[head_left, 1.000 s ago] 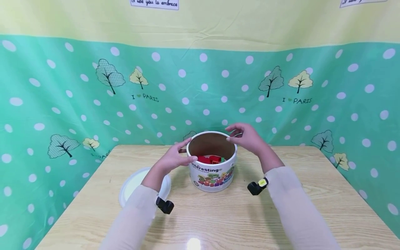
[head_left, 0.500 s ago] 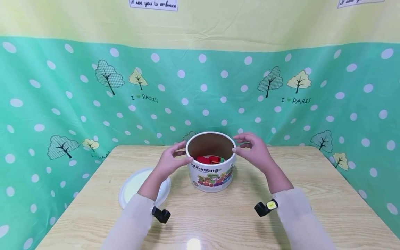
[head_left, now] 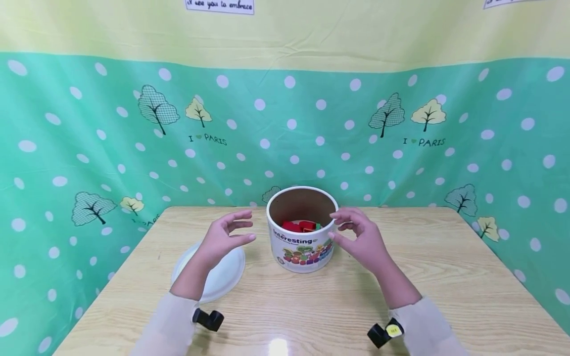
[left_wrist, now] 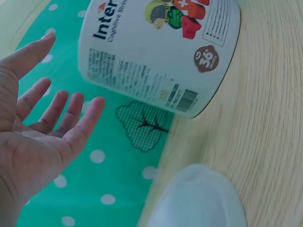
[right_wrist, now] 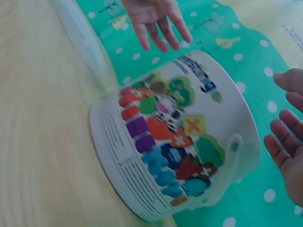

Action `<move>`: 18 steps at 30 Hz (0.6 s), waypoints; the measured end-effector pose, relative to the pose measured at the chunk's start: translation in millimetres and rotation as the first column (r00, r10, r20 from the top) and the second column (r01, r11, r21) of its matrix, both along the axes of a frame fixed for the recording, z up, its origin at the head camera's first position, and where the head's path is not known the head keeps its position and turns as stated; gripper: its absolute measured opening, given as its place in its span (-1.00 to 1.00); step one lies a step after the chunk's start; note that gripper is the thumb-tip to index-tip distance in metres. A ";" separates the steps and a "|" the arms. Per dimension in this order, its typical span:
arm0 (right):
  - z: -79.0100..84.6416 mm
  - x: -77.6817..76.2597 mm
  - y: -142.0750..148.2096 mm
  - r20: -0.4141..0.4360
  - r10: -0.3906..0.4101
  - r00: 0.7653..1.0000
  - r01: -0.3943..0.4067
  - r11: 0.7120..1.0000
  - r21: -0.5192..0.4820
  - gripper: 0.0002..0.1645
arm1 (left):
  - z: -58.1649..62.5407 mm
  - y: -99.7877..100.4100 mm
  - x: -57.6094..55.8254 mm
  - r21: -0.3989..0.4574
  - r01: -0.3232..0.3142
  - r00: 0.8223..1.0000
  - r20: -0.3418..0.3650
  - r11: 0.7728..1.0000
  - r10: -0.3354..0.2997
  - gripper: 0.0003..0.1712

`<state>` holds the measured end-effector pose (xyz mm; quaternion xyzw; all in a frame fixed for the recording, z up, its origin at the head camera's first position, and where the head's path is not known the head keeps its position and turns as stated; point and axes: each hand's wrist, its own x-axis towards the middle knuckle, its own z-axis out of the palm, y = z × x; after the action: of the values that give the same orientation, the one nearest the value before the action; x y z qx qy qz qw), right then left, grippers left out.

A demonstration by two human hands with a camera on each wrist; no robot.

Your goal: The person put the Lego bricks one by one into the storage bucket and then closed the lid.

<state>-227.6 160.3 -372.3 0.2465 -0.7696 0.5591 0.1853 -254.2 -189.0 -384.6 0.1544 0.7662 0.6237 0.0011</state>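
Observation:
A white round bucket [head_left: 300, 249] with printed toy pictures and the word "Interesting" stands upright on the table, its top uncovered. Inside lie several red pieces [head_left: 299, 226], with a bit of green among them. My left hand [head_left: 224, 239] hovers left of the bucket, fingers loosely bent and apart from it. On the other side, my right hand [head_left: 359, 236] is close to the rim with relaxed fingers; the right wrist view has a gap between that hand [right_wrist: 289, 137] and the bucket [right_wrist: 170, 142]. Neither hand holds anything.
A white round lid [head_left: 224, 277] lies flat on the wooden table [head_left: 285, 311], left of the bucket and partly beneath my left forearm. Behind the table hangs a green and yellow cloth [head_left: 276, 123] with dots and trees. A pale handle [right_wrist: 232, 165] hangs on the bucket's side.
My left hand has let go of the bucket's rim and moved left, over the lid. My right hand has moved down and slightly outward. The bucket has stayed in place.

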 end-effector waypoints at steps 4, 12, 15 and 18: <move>-3.4 7.4 -9.3 -0.036 0.033 0.999 -0.033 0.999 0.004 -0.53 | 0.0 -13.9 8.6 0.015 0.000 1.000 -0.026 1.000 0.001 -0.28; -11.9 13.5 -30.8 -0.143 0.120 0.982 -0.136 0.985 -0.109 -0.43 | -1.6 -38.1 23.6 0.054 0.002 0.999 -0.047 0.999 0.001 -0.29; -12.8 16.2 -38.4 -0.152 0.169 0.974 -0.185 0.978 -0.099 -0.34 | -2.2 -47.6 29.4 0.053 0.005 0.998 -0.064 0.999 -0.001 -0.34; -13.3 18.7 -43.9 -0.128 0.219 0.967 -0.228 0.972 -0.061 -0.29 | -2.8 -57.2 34.5 0.049 0.007 0.996 -0.085 0.999 -0.003 -0.40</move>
<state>-208.9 116.4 -385.6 0.3580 -0.7028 0.5889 0.1765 -219.6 -246.2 -387.5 0.1827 0.7497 0.6352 -0.0338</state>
